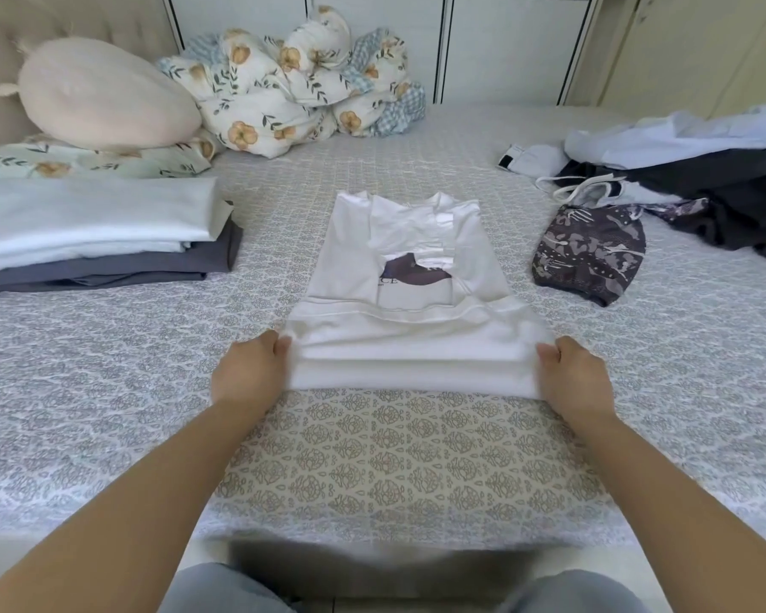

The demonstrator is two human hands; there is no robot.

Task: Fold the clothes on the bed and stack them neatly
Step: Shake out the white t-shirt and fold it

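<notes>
Here, near the middle of the bed (107, 391), my left hand (251, 373) and right hand (573, 378) each grip one side of the folded near end of the white T-shirt (416, 267), fingers curled round the doubled cloth, while its collar end lies flat toward the far edge. Along the left edge sits a stack of folded clothes (98, 236), white over grey, and toward the right edge lie a patterned dark garment (589, 254) and a heap of unfolded clothes (704, 170); a round pillow (102, 95) and floral quilt (293, 81) occupy the far left corner.
</notes>
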